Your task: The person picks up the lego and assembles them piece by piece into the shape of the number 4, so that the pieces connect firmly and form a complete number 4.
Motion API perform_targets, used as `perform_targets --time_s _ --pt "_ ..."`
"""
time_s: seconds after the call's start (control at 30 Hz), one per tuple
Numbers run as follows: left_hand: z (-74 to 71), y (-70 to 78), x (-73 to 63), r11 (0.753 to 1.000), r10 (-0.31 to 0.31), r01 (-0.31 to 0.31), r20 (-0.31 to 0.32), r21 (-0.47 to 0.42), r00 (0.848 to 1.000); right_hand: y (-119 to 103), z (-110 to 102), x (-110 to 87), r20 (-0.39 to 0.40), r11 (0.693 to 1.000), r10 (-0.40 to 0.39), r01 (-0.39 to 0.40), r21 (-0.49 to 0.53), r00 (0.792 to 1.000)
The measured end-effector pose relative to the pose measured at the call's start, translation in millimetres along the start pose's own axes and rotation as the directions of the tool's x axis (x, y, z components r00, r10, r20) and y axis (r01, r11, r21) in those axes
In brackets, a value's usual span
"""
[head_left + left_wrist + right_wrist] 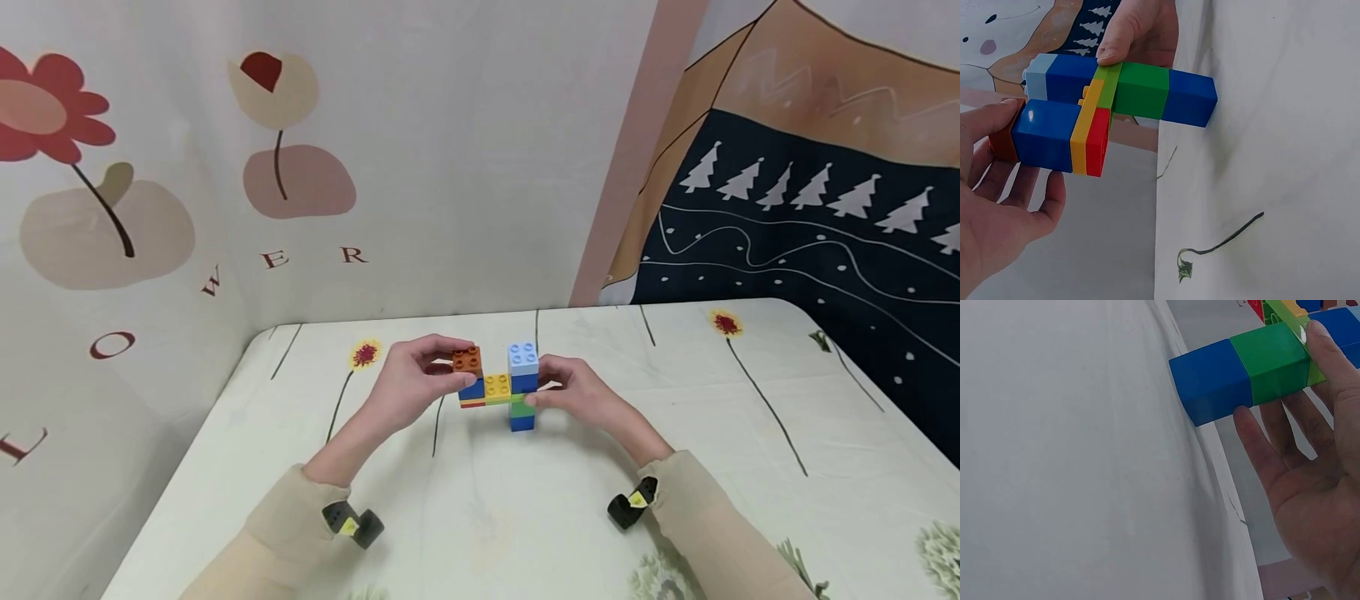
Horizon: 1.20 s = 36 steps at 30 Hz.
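Note:
A structure of toy building bricks [497, 387] is joined into one piece between both hands. Its right column runs from a blue brick [1210, 381] at the bottom through a green brick [1270, 362] and a thin lime plate [1109, 87] to blue and a light blue brick [523, 354] on top. A yellow plate [497, 386] bridges leftward, with a red plate [1097, 142] below its left end and a blue brick [1046, 134] above. My left hand [411, 383] pinches the brown brick [467, 359] topping that end. Thumb at the lime plate, my right hand [573, 392] grips the column.
A white tablecloth with printed flowers [480, 517] covers the table under the hands. Behind its far edge hangs a pale printed curtain [465, 167], and a dark tree-patterned cloth [795, 242] hangs at the right. Both wrists carry small black cameras [367, 528].

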<state>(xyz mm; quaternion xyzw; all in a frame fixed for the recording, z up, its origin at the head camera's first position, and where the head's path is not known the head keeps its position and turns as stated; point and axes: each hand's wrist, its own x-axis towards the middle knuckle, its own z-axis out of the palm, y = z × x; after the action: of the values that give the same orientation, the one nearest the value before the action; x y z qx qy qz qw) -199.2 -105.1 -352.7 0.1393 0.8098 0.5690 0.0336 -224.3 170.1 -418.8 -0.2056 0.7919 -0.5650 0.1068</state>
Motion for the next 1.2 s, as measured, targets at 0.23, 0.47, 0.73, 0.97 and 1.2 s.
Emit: perform_targets --time_s 0.23,0.47,0.73,0.97,1.2 --pt "0.0 4.7 0.2 1.000 0.022 -0.022 0.016 0.022 1.000 1 0 -0.2 -0.001 1.000 0.004 -0.004 -0.006 1.000" --pt "1.4 4.5 0.1 0.998 0.034 -0.035 0.028 0.056 0.999 1 -1 -0.4 -0.001 1.000 -0.008 0.008 -0.003 1.000" --pt "6.4 -9.7 -3.1 0.996 0.048 -0.041 0.082 -0.082 0.995 2 0 -0.1 0.002 1.000 -0.021 0.021 0.006 1.000" --pt "10.2 -13.2 -3.3 0.990 0.072 -0.066 0.047 -0.126 0.996 2 0 -0.1 0.004 1.000 -0.023 0.023 0.008 1.000" --pt "10.0 -13.2 -2.8 0.987 0.067 -0.062 0.033 -0.145 0.997 1 0 -0.4 0.001 1.000 -0.013 0.013 0.008 1.000"
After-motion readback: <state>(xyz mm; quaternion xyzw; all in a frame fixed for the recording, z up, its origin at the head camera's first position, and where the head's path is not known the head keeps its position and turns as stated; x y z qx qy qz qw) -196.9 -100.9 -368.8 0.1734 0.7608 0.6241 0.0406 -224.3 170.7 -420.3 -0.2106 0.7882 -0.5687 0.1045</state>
